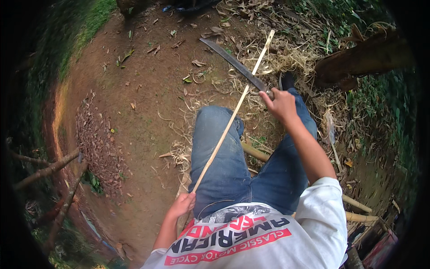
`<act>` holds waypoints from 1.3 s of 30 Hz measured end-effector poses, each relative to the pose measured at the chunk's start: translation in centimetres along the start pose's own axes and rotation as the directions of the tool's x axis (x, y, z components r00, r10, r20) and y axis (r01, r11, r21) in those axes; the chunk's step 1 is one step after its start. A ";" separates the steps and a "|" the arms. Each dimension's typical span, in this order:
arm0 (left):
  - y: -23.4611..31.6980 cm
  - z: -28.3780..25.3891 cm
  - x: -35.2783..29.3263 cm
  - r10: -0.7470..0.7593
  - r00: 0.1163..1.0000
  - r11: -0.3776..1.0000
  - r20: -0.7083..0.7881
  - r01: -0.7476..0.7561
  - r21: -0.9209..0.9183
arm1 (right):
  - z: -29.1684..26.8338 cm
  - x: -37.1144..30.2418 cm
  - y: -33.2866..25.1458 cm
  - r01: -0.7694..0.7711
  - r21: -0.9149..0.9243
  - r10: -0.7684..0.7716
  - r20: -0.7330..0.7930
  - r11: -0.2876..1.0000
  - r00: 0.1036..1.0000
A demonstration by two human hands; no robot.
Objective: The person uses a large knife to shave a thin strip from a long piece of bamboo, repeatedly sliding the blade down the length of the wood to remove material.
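Observation:
A long, pale bamboo strip (221, 140) slants across my left thigh, from near my waist up to the far right. Its near end is in my left hand (182, 205), whose fingers are wrapped round it beside my hip. My right hand (282, 105) grips the handle of a machete (237, 66) above my right leg. The dark, curved blade points to the far left and crosses the strip partway along its length; whether its edge bites into the strip I cannot tell. Most of the handle is hidden in my fist.
Curly shavings (293, 60) lie heaped on the brown dirt ahead of my feet. A thick log (363, 65) juts in at the far right. Bamboo poles (358, 217) lie under and beside me. Crossed branches (53, 168) stand at the left, and grass (96, 20) borders the dirt.

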State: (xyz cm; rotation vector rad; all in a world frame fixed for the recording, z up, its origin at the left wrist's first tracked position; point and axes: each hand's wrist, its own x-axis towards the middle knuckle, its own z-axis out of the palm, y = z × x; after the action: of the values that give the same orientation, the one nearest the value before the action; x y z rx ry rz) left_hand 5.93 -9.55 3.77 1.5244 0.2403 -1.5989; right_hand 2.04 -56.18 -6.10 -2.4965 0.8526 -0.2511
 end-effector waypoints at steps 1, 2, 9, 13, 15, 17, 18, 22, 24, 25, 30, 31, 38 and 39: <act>-0.5 -0.3 -0.1 0.002 1.000 1.000 0.013 -0.003 0.006 | -0.2 -0.6 -1.0 -0.007 0.031 0.007 0.005 0.999 1.000; -0.8 -0.5 0.0 0.005 1.000 1.000 0.026 -0.005 0.012 | 0.0 -1.0 -1.3 0.018 0.097 -0.018 -0.001 0.995 1.000; -0.7 -1.0 0.1 -0.011 0.999 1.000 0.048 0.011 0.008 | -0.5 0.9 1.6 0.160 0.030 -0.157 -0.086 0.987 0.984; -0.4 -1.0 0.2 -0.028 0.999 0.999 0.035 0.028 0.015 | 0.0 1.7 1.7 -0.070 0.027 0.070 0.010 0.997 0.997; -0.5 -1.2 0.4 -0.039 0.998 0.999 0.041 0.039 -0.001 | 0.3 0.9 0.2 -0.047 0.170 0.041 0.038 0.984 0.998; -0.4 -1.3 0.6 -0.069 0.997 0.997 0.026 0.070 -0.020 | -0.1 0.2 -0.8 0.112 0.117 -0.125 0.105 0.987 0.987; -0.3 -1.5 0.8 -0.072 0.996 0.997 0.044 0.073 -0.024 | -0.1 0.5 -0.6 0.217 0.041 -0.220 0.139 0.975 0.965; 0.7 -1.1 0.7 -0.119 0.992 0.993 0.038 0.118 0.010 | 0.3 4.7 4.0 -0.161 0.017 0.157 0.133 0.987 0.979; 0.8 -1.0 0.6 -0.111 0.993 0.994 0.039 0.110 0.012 | 0.9 4.8 4.8 -0.165 0.011 0.163 0.102 0.986 0.981; 0.1 -1.4 0.8 -0.084 0.995 0.996 0.061 0.084 -0.002 | 0.9 4.9 4.2 -0.142 0.008 0.141 0.106 0.990 0.984; -0.2 -2.3 1.2 -0.107 0.991 0.992 0.075 0.111 -0.053 | 0.6 3.8 1.9 0.063 0.099 -0.078 0.156 0.993 0.985; -0.3 -2.5 1.1 -0.111 0.991 0.992 0.079 0.115 -0.048 | 0.6 4.3 2.7 0.106 0.062 -0.117 0.213 0.992 0.970; -0.2 -2.5 1.2 -0.099 0.990 0.993 0.097 0.105 -0.057 | 0.6 6.5 4.5 -0.139 0.080 0.130 0.113 0.987 0.985; -0.1 -2.5 1.2 -0.107 0.991 0.992 0.086 0.112 -0.055 | 0.5 5.8 3.9 -0.114 0.109 0.106 0.078 0.988 0.991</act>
State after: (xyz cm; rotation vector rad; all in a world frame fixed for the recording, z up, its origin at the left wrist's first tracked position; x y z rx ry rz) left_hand 7.78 -8.37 2.06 1.4169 0.3279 -1.7219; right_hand 4.78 -62.20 -8.42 -2.3309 0.9167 -0.1660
